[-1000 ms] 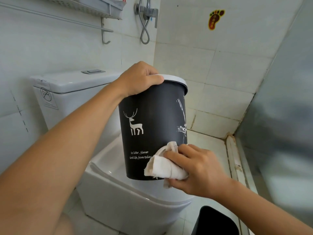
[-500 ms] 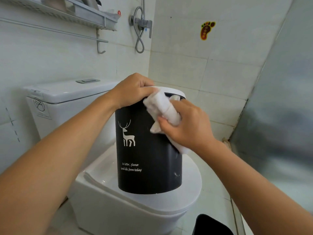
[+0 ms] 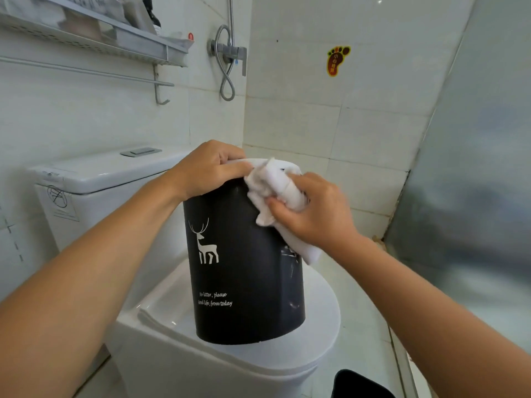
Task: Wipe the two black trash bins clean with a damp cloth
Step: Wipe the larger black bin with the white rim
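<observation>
A black trash bin (image 3: 247,271) with a white deer print and a white rim stands upright on the closed toilet lid (image 3: 321,317). My left hand (image 3: 209,168) grips the bin's rim at the top left. My right hand (image 3: 313,211) holds a bunched white cloth (image 3: 273,185) against the bin's upper right side, just below the rim, with part of the cloth hanging down under my palm. The second black bin (image 3: 359,383) shows only as a dark corner on the floor at the bottom edge.
The white toilet tank (image 3: 94,179) stands left of the bin. A wall shelf (image 3: 94,38) and towel rail hang above it, with a shower valve and hose (image 3: 228,61) in the corner. A frosted glass panel (image 3: 474,168) closes the right side.
The bin went from lifted and tilted to standing on the toilet lid. My right hand carried the cloth from the bin's lower edge up to just below the rim.
</observation>
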`<state>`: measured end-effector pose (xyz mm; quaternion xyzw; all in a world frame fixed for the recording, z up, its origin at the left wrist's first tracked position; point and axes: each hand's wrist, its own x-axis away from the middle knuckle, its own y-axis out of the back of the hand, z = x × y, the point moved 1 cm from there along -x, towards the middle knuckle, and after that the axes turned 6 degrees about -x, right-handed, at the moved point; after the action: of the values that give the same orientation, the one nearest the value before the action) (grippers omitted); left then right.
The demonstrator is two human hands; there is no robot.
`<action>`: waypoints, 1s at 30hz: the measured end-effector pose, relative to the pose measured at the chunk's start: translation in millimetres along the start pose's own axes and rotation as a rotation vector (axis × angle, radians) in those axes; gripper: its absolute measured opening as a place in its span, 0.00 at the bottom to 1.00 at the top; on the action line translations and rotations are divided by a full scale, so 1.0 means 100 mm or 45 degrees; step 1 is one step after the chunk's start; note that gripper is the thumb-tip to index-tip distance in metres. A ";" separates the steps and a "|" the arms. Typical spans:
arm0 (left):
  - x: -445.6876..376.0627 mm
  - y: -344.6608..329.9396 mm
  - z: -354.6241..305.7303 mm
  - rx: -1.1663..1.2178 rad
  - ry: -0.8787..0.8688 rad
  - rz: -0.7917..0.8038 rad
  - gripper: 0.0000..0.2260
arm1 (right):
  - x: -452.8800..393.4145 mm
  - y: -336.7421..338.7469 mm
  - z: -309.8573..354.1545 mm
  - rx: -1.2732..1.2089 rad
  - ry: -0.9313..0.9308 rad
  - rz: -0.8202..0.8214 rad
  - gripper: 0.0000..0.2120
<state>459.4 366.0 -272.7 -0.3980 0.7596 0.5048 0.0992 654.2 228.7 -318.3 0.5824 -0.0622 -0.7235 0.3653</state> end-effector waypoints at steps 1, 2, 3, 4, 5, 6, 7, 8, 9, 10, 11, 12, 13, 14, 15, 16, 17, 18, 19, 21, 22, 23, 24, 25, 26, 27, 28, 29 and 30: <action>0.00 0.00 -0.01 0.017 -0.009 0.011 0.19 | -0.07 0.00 0.00 -0.015 -0.035 -0.002 0.08; 0.01 0.00 -0.01 0.034 -0.010 0.018 0.19 | -0.10 -0.01 0.01 -0.024 -0.049 -0.008 0.08; 0.01 0.01 0.00 0.052 -0.012 0.027 0.19 | -0.08 -0.02 0.03 -0.031 -0.049 -0.022 0.09; 0.02 0.03 0.02 0.066 -0.016 0.041 0.20 | -0.04 -0.02 0.05 -0.035 -0.032 -0.043 0.11; 0.02 0.05 0.03 0.068 -0.022 0.055 0.20 | 0.00 -0.03 0.07 -0.040 -0.005 -0.065 0.12; 0.03 0.06 0.03 0.050 -0.027 0.071 0.20 | 0.04 -0.03 0.10 -0.050 0.021 -0.078 0.12; 0.04 0.08 0.02 0.017 -0.029 0.087 0.20 | 0.07 -0.03 0.12 -0.067 0.038 -0.084 0.12; 0.04 0.10 -0.01 -0.025 -0.021 0.106 0.21 | 0.10 -0.02 0.13 -0.084 0.050 -0.083 0.09; 0.03 0.13 -0.03 -0.077 -0.007 0.121 0.21 | 0.10 -0.02 0.14 -0.092 0.058 -0.083 0.07; 0.01 0.15 -0.04 -0.151 0.010 0.128 0.22 | 0.11 -0.02 0.16 -0.088 0.063 -0.079 0.07; -0.01 0.16 -0.07 -0.245 0.027 0.121 0.24 | 0.11 -0.02 0.16 -0.074 0.071 -0.068 0.08; -0.03 0.17 -0.10 -0.338 0.040 0.101 0.25 | 0.12 -0.04 0.18 -0.060 0.090 -0.054 0.09; -0.05 0.16 -0.14 -0.403 0.048 0.082 0.26 | 0.13 -0.06 0.19 -0.053 0.114 -0.039 0.11; -0.08 0.13 -0.18 -0.427 0.059 0.073 0.25 | 0.14 -0.08 0.21 -0.053 0.133 -0.020 0.13; -0.10 0.09 -0.22 -0.421 0.072 0.079 0.23 | 0.16 -0.10 0.23 -0.052 0.148 0.001 0.15; -0.12 0.04 -0.26 -0.426 0.089 0.088 0.21 | 0.18 -0.11 0.24 -0.046 0.164 0.024 0.15; -0.14 -0.01 -0.29 -0.463 0.100 0.090 0.20 | 0.20 -0.12 0.25 -0.038 0.182 0.043 0.15; -0.15 -0.04 -0.30 -0.507 0.104 0.082 0.19 | 0.22 -0.12 0.25 -0.036 0.192 0.053 0.15; -0.16 -0.07 -0.29 -0.533 0.097 0.063 0.20 | 0.23 -0.10 0.23 -0.046 0.185 0.056 0.14; -0.17 -0.06 -0.25 -0.505 0.066 0.008 0.21 | 0.23 -0.01 0.17 -0.096 0.119 0.024 0.14; -0.16 -0.05 -0.23 -0.475 0.055 -0.007 0.22 | 0.23 0.05 0.13 -0.122 0.068 -0.023 0.12; -0.14 -0.03 -0.21 -0.439 0.046 -0.013 0.22 | 0.23 0.13 0.09 -0.141 0.017 -0.082 0.11; -0.13 -0.02 -0.20 -0.390 0.039 -0.017 0.20 | 0.22 0.21 0.04 -0.152 -0.026 -0.142 0.10; -0.12 -0.02 -0.19 -0.343 0.030 -0.027 0.16 | 0.22 0.28 0.01 -0.157 -0.050 -0.191 0.10; -0.10 -0.02 -0.19 -0.312 0.026 -0.033 0.13 | 0.22 0.34 -0.03 -0.160 -0.062 -0.225 0.10; -0.10 -0.02 -0.18 -0.290 0.024 -0.026 0.12 | 0.22 0.39 -0.06 -0.164 -0.074 -0.243 0.12; -0.09 -0.02 -0.18 -0.279 0.025 -0.008 0.12 | 0.22 0.43 -0.08 -0.173 -0.089 -0.249 0.14; -0.09 -0.01 -0.17 -0.285 0.026 0.013 0.12 | 0.22 0.46 -0.10 -0.182 -0.103 -0.248 0.15; -0.10 0.01 -0.17 -0.297 0.039 0.033 0.13 | 0.22 0.47 -0.11 -0.183 -0.106 -0.246 0.15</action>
<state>469.6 357.3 -258.7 -0.4047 0.7021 0.5849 0.0342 684.0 185.0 -315.0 0.5275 0.0311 -0.7814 0.3320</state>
